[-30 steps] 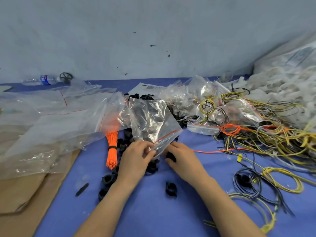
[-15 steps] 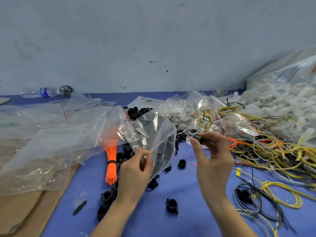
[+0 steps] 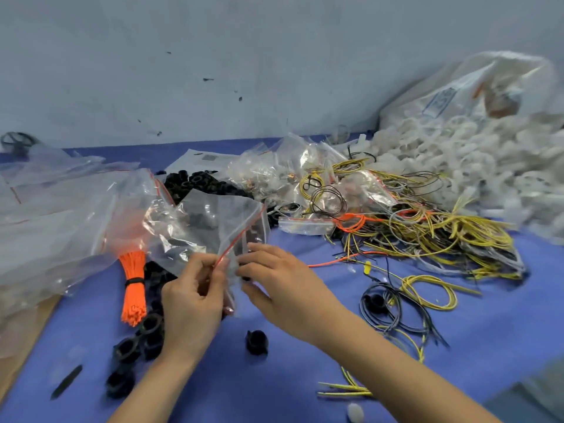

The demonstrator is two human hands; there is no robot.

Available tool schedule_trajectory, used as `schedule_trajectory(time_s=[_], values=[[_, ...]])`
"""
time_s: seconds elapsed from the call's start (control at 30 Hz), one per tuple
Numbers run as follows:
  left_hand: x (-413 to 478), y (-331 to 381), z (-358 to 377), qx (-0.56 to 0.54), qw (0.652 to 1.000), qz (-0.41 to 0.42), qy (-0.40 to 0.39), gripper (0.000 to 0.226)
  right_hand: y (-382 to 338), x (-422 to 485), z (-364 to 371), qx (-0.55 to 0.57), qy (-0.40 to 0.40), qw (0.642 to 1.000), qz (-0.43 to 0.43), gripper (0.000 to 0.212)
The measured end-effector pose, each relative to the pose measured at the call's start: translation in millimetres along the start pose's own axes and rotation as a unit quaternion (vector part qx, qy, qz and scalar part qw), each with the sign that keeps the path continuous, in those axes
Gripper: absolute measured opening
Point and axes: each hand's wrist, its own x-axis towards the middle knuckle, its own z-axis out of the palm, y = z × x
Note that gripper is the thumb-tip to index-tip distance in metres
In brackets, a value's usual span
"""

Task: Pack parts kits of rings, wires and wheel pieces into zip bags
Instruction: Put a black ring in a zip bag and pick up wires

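Nearest, just below the grip, a loose black ring [image 3: 257, 341] lies on the blue tabletop [image 3: 305, 377]. Above it the left hand [image 3: 192, 303] pinches one lip of the zip bag [image 3: 213, 227] by its red strip, holding the mouth up. The right hand [image 3: 280, 285], half a second ago raised apart to the right with a small black piece, has come in to the mouth and touches the bag. Whether its fingertips pinch the piece or the other lip, I cannot tell. I judge the piece is going in. Left of the grip lies an orange tie bundle [image 3: 132, 285]; beyond the grip, a black ring pile [image 3: 195, 184]; far right, the wire tangle [image 3: 427, 233], probably needed next.
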Motion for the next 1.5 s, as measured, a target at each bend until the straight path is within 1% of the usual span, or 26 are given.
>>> schedule_trajectory(time_s=[0.1,0.13,0.17,0.2,0.27,0.33,0.37,0.4,0.43,0.47,0.53,0.57,0.63,0.7,0.77,0.83,0.9,1.03,1.1,1.13,1.2,1.27,1.3,1.33,1.43,1.5], values=[[-4,5,1,-0.045,0.999,-0.011,-0.017,0.011,7,-3,5,0.006,-0.16,0.987,0.024,0.053],[-4,6,1,-0.064,0.998,-0.015,-0.019,0.01,7,-3,6,0.008,-0.2,0.979,0.037,0.062],[-5,8,1,-0.084,0.996,-0.023,-0.025,0.009,7,-3,6,0.014,-0.213,0.976,0.043,0.067],[-6,9,1,-0.098,0.994,-0.031,-0.029,0.009,7,-4,3,0.024,-0.206,0.977,0.045,0.07],[-6,11,2,-0.096,0.994,-0.033,-0.032,0.01,6,-9,-9,0.058,-0.127,0.99,0.035,0.064],[-6,10,3,-0.079,0.996,-0.026,-0.035,0.012,11,-19,-29,0.073,-0.011,0.997,0.021,0.047],[-6,10,3,-0.074,0.996,-0.022,-0.035,0.014,16,-26,-41,0.057,0.033,0.998,0.022,0.037],[-6,10,4,-0.07,0.997,-0.02,-0.034,0.016,24,-34,-54,0.02,0.046,0.998,0.03,0.029],[-6,10,4,-0.068,0.997,-0.021,-0.036,0.018,34,-41,-69,-0.032,0.019,0.998,0.052,0.025],[-7,9,4,-0.069,0.996,-0.024,-0.044,0.017,44,-48,-82,-0.091,-0.05,0.991,0.083,0.023],[-9,8,3,-0.066,0.995,-0.021,-0.068,0.011,62,-64,-101,-0.18,-0.216,0.95,0.134,0.021],[-9,8,3,-0.06,0.995,-0.013,-0.077,0.012,68,-73,-106,-0.2,-0.271,0.931,0.142,0.02],[-10,8,4,-0.036,0.995,0.016,-0.095,0.018,77,-90,-109,-0.189,-0.352,0.904,0.154,0.023],[-12,8,7,-0.015,0.992,0.035,-0.119,0.021,84,-105,-106,-0.177,-0.399,0.881,0.181,0.035],[-12,8,8,-0.004,0.991,0.041,-0.131,0.023,93,-115,-98,-0.216,-0.381,0.882,0.177,0.039],[-11,4,7,0.017,0.991,0.053,-0.125,0.031,100,-119,-89,-0.253,-0.337,0.894,0.15,0.032],[-10,2,5,0.028,0.992,0.061,-0.108,0.043,106,-120,-84,-0.252,-0.305,0.909,0.132,0.028],[-6,4,2,0.023,0.994,0.05,-0.099,0.036,117,-112,-83,-0.253,-0.263,0.928,0.08,0.021],[-5,4,2,0.023,0.994,0.044,-0.101,0.038,119,-105,-85,-0.216,-0.255,0.939,0.076,0.018],[-6,4,2,0.02,0.993,0.042,-0.104,0.04,117,-101,-90,-0.167,-0.238,0.951,0.104,0.017],[-7,3,2,0.022,0.993,0.043,-0.108,0.049,108,-93,-108,-0.063,-0.164,0.97,0.169,0.014],[-7,2,1,0.027,0.992,0.042,-0.112,0.055,91,-93,-124,-0.044,-0.099,0.983,0.15,0.011],[-7,1,1,0.026,0.992,0.04,-0.113,0.054,81,-97,-125,-0.057,-0.105,0.986,0.12,0.008],[-8,1,0,0.024,0.993,0.037,-0.111,0.052,68,-106,-120,-0.078,-0.14,0.983,0.085,0.008],[-7,2,0,0.014,0.994,0.026,-0.103,0.042,35,-147,-85,-0.115,-0.274,0.955,-0.002,0.023],[-8,0,1,0.019,0.993,0.028,-0.109,0.052,29,-161,-83,-0.073,-0.288,0.955,0.021,0.029]])
